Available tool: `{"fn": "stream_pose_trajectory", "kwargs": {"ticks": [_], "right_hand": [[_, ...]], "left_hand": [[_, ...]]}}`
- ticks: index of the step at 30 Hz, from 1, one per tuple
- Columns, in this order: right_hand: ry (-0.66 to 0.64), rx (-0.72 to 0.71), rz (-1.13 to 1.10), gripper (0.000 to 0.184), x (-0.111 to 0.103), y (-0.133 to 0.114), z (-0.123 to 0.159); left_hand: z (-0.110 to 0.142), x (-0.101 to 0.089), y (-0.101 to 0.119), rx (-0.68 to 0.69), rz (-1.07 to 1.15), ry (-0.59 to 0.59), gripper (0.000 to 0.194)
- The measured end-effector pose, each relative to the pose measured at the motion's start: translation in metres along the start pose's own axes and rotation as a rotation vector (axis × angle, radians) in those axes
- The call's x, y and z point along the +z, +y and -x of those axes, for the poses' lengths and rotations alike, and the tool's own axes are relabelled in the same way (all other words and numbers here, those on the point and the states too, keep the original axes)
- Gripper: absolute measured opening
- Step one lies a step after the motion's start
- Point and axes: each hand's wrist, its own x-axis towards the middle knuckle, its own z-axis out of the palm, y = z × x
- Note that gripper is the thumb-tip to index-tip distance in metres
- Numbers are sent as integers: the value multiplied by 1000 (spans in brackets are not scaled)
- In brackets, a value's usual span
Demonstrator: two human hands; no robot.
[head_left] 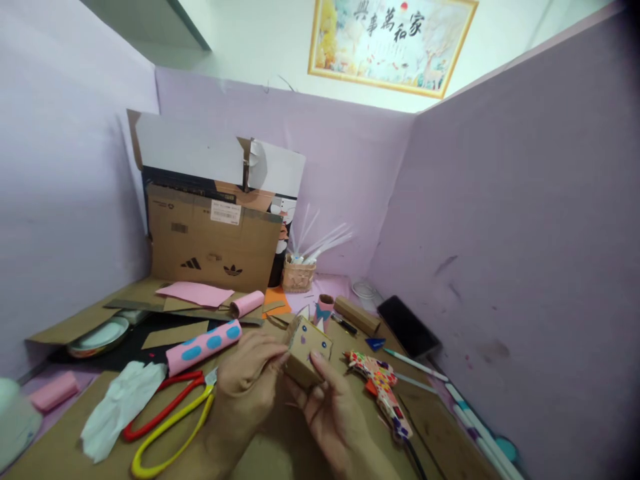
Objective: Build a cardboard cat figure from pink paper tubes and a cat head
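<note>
A small cardboard box with a drawn-on face, dark eyes and a pale pointed ear sits between my hands. My right hand grips it from below and the right, thumb on its front. At its left edge, my left hand has its fingers closed against the side; whether they pinch anything small there is hidden. Just behind the box stands a pink tube with a blue bow. Left of my left hand lie scissors with red and yellow handles, and a pink roll with blue spots.
A patterned glue gun lies to the right, near a dark phone and a pen. White tissue is at the left. A large cardboard box and a basket of clear sticks stand behind. Lilac walls enclose the table.
</note>
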Motion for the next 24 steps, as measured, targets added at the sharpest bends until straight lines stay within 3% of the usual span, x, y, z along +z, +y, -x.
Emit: {"fn": "stream_pose_trajectory", "kwargs": {"ticks": [5,8,11,17,21,24], "right_hand": [[-35,-41,40,21,1,4,2],[2,-39,-12,17,3,-3,1],[98,-87,-102,10,6,-19,-1],[106,-104,-187,9,8,-36,-1],[71,-71,-170,19,5,-28,2],[10,-45,-134,25,4,-21,4]], "left_hand": [[-5,-9,5,45,-51,-83,19],[-2,-9,8,-108,22,-98,19],[-2,-12,6,-272,193,-14,21],[-16,-31,-22,-525,337,129,37],[-17,-30,-28,-581,153,137,43],[-10,-23,-16,-501,23,91,44]]}}
